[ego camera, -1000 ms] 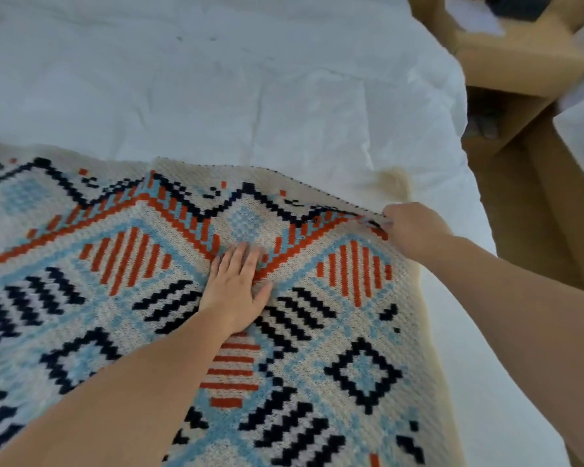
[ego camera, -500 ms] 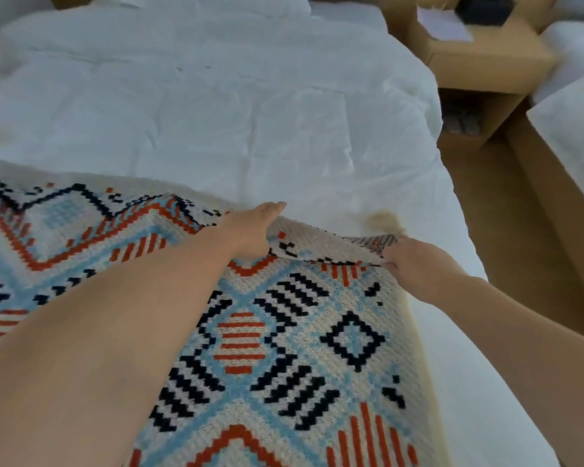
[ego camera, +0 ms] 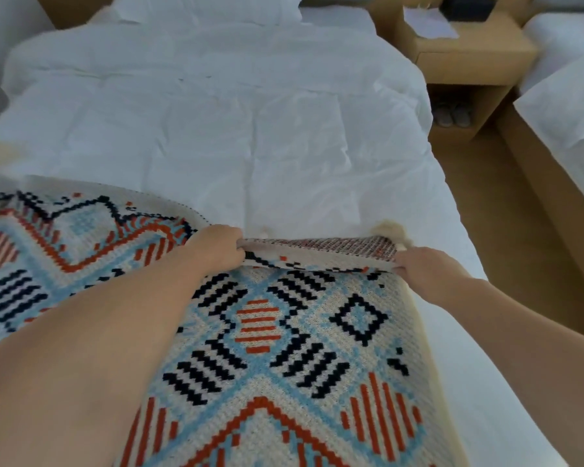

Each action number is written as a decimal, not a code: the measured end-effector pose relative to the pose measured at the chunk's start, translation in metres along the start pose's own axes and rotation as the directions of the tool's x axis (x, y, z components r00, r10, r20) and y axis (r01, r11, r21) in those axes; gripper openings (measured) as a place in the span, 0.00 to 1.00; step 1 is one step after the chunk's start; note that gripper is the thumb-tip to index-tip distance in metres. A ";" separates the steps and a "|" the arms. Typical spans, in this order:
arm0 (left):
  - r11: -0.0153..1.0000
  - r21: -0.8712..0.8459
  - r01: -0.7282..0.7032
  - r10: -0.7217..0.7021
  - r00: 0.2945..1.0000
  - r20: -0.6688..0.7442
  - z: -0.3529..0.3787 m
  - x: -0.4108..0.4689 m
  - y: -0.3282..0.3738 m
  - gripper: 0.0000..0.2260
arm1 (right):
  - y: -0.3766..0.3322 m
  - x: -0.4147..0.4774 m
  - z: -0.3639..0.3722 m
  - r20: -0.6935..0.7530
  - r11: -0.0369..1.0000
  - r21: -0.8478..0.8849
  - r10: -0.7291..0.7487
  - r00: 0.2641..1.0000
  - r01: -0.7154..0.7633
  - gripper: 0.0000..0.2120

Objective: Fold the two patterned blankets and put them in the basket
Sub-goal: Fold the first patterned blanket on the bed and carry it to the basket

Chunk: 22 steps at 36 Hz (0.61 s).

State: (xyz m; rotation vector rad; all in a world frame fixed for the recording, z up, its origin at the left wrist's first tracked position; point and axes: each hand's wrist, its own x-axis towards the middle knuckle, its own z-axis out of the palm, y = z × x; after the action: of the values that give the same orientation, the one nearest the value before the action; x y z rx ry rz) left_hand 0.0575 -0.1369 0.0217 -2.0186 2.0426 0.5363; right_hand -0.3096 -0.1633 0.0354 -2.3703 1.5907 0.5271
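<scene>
A cream knitted blanket (ego camera: 284,358) with orange, navy and light-blue geometric patterns lies spread over the near half of a white bed (ego camera: 236,129). My left hand (ego camera: 218,246) grips its far edge near the middle. My right hand (ego camera: 425,267) pinches the far right corner. Between the two hands the edge is lifted and turned back toward me, showing its reddish underside. Only one blanket shows, and no basket is in view.
A wooden nightstand (ego camera: 466,52) with papers and a dark box on it stands at the upper right, slippers in its lower shelf. A second white bed (ego camera: 567,96) runs along the right. Brown floor lies between the beds. A pillow (ego camera: 203,8) sits at the head.
My left hand left the blanket's flat middle, reached to the far edge and closed on it. Both hands now lift that edge back toward me, and the view has tilted up.
</scene>
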 end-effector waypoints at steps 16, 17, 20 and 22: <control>0.982 -0.182 -0.058 0.042 0.995 -0.087 0.017 -0.142 -0.009 0.15 | -0.029 -0.096 -0.008 0.004 0.976 -0.013 0.219 0.976 -0.219 0.19; 0.981 -0.186 -0.061 0.046 0.996 -0.082 0.018 -0.149 -0.007 0.15 | -0.030 -0.104 -0.008 0.004 0.971 -0.008 0.238 0.971 -0.238 0.17; 0.982 -0.176 -0.066 0.052 0.996 -0.079 0.022 -0.170 0.000 0.16 | -0.034 -0.128 -0.009 0.021 0.962 0.001 0.274 0.962 -0.274 0.12; 0.984 -0.172 -0.056 0.041 0.995 -0.086 0.026 -0.182 0.006 0.16 | -0.030 -0.140 -0.005 0.024 0.964 -0.039 0.265 0.964 -0.264 0.12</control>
State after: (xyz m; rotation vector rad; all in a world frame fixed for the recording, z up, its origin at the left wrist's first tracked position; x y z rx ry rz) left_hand 0.0552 0.0405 0.0717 -2.1254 2.1668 0.6734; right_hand -0.3286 -0.0364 0.0984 -2.1742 1.9124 0.6429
